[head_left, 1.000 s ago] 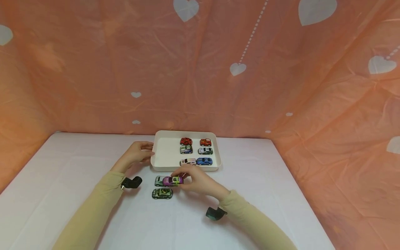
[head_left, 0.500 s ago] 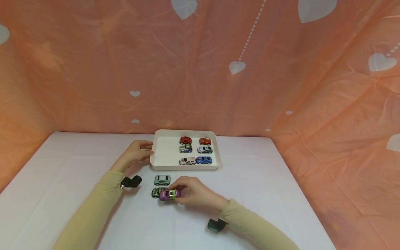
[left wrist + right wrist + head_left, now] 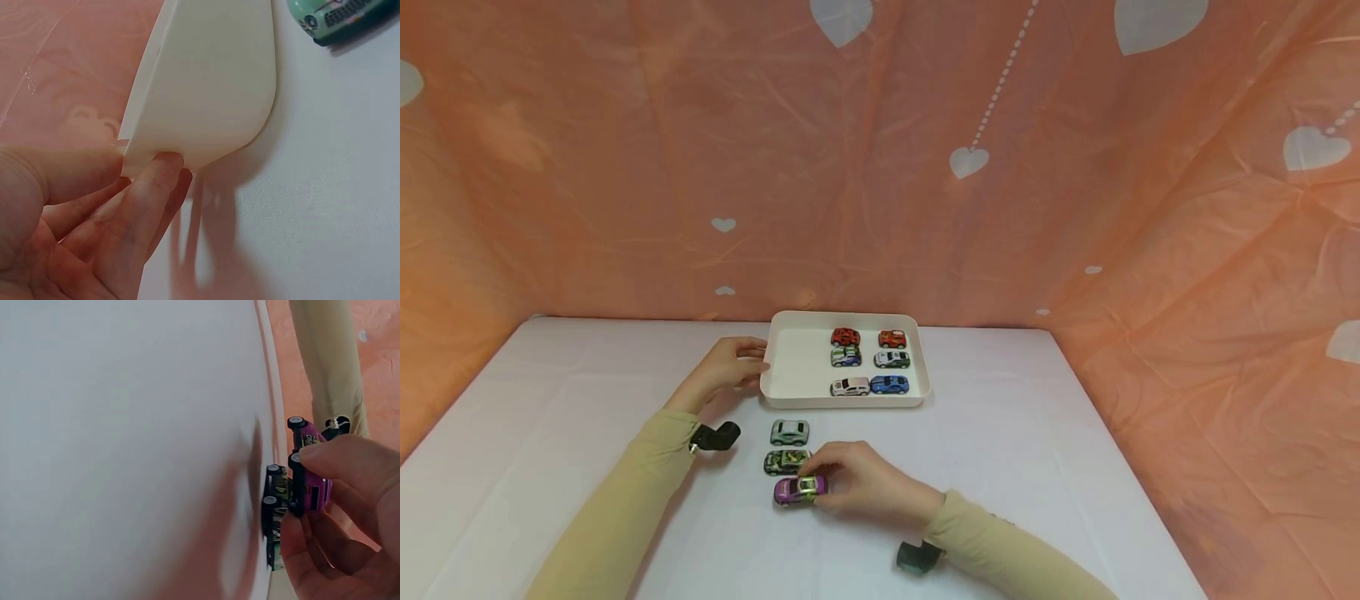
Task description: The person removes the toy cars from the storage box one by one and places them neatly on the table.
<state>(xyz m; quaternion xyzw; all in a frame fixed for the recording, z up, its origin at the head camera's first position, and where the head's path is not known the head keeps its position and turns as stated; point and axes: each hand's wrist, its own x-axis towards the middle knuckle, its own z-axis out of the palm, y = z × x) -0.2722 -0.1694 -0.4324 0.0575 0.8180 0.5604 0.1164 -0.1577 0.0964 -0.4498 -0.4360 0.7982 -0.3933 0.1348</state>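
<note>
In the head view, my right hand [image 3: 872,483] pinches a purple and lime-green toy car [image 3: 788,491] between thumb and fingertips. The right wrist view shows its wheels and underside tilted toward the camera, with air between it and the table. Just beyond it stands a camouflage-patterned toy car [image 3: 781,462], then a pale green toy car [image 3: 789,432], in a column. My left hand [image 3: 724,367] holds the left end of a white tray [image 3: 797,367], and the left wrist view shows thumb and fingers pinching the tray's rim [image 3: 140,106] at a corner.
Inside the tray, toward its right side, are several toy cars, among them a red one [image 3: 846,337], an orange-red one [image 3: 892,339] and a blue one [image 3: 890,384]. A white cloth [image 3: 1037,433] covers the table, with an orange heart-patterned curtain [image 3: 880,167] behind.
My right hand has carried the purple car toward me, past the pale green and camouflage cars, to the near end of their column. The left hand has stayed at the tray.
</note>
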